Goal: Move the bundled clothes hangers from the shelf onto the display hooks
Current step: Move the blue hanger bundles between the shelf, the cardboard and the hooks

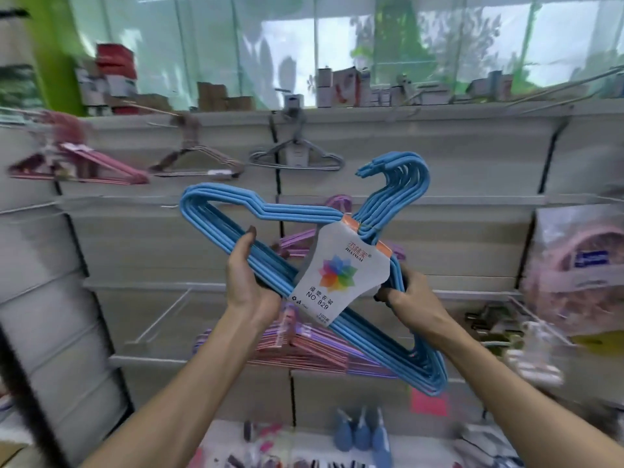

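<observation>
A bundle of blue clothes hangers [223, 204] with a white paper label [337, 275] is held up in front of the wall, tilted with its hooks [401, 177] up to the right. My left hand [248, 282] grips the bundle's lower bar from the left, fingers curled behind it. Gripping the right side just past the label is my right hand [410, 298]. Other bundles hang on display hooks: pink [84, 163], brown [199, 160] and grey [297, 157]. A pink and purple stack [304, 349] lies on the wire shelf below.
A slatted wall panel [439, 163] carries long bare hooks [557, 92] at the upper right. Boxes [111, 76] line the top ledge. A bagged pink item [580, 265] hangs at the right. Small goods, including blue bottles [364, 434], fill the bottom shelf.
</observation>
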{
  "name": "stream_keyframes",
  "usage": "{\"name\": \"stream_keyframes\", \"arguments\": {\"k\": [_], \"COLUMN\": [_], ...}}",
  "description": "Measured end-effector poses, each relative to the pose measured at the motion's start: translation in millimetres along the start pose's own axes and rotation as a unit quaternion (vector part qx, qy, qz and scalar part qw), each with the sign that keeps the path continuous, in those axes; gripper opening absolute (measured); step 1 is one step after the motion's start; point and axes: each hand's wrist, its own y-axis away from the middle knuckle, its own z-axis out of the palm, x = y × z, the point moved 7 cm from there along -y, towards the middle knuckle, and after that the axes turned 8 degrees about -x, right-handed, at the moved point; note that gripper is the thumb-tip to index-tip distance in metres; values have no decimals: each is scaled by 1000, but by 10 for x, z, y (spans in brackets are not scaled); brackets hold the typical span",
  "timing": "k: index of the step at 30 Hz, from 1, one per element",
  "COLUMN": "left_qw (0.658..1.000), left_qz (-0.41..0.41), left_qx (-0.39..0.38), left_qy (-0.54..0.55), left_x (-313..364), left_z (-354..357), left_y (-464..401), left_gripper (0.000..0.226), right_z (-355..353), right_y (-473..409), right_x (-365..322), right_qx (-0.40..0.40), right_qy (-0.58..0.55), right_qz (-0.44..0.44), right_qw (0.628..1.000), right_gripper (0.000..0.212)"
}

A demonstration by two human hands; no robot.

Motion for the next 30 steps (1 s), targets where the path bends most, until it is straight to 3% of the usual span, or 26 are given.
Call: {"name": "stream_keyframes", "arguments": {"k": [7,13,30], "left_qw": [998,995,984], "left_qz": [28,42,18], "left_qx": [55,88,141], "left_qy": [8,37,108], "left_x": [899,1425,1765], "left_z": [-1010,-1617,-2736], "left_y": [-155,-340,-1611], "left_gripper": [14,18,14], "right_z": [1161,1760,2655], "right_y": [-451,-821,-2326], "right_x": [-407,-612,-604], "right_qx": [-40,-79,-105], "right_qy": [5,28,129], "right_qz": [-29,-38,-78], "right_qw": [999,996,983], "right_gripper": [40,45,63]}}
